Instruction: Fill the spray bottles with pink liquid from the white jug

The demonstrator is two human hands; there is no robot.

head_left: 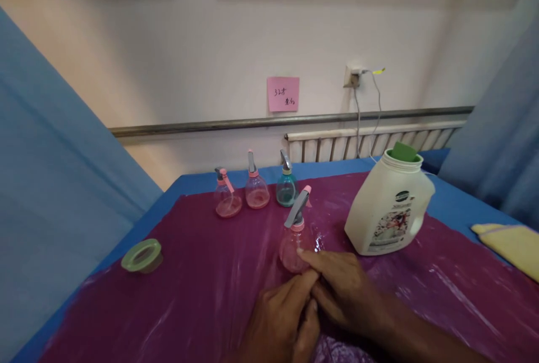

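Observation:
A clear pink spray bottle [290, 248] with a grey and pink trigger head stands upright at the middle of the purple plastic sheet. Just in front of it, my left hand [282, 312] is closed, its fingers curled against those of my right hand. The index finger of my right hand [345, 287] reaches across the lower part of the bottle; I cannot tell whether it touches. Its other fingers are bent in, and anything between the two hands is hidden. To the right stands a large white jug [389, 211] with a green piece [404, 151] in its mouth.
Behind are two pink-tinted spray bottles [228, 201] and a teal spray bottle [287, 190]. A light green ring-shaped lid or tub [137, 262] lies left. A folded yellow cloth [511, 245] is at right. The purple sheet [189, 290] covers the blue table; blue curtains hang either side.

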